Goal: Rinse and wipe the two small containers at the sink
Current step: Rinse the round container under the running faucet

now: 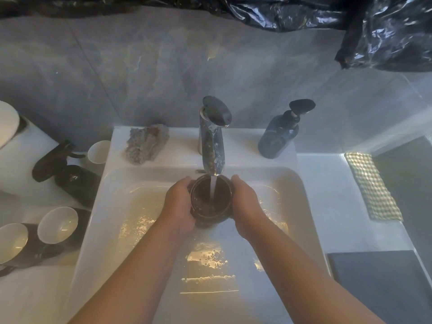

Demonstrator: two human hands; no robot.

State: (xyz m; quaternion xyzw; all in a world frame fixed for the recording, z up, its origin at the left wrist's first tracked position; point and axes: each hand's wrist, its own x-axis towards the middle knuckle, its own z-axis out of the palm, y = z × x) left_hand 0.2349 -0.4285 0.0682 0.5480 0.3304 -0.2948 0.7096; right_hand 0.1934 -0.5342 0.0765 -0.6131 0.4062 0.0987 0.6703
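Both hands, left [180,206] and right [245,206], wrapped around a dark cup [210,202] under the running tap [214,146], white sink [112,206], grey tiled wall [117,78].

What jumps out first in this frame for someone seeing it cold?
Dead centre, both hands, left hand and right hand, cup a dark cup under the running tap, the stream falling straight into it over the white sink. Next, the blue pump bottle on the sink's back ledge to the right, and the crumpled black plastic sheet hanging across the top.
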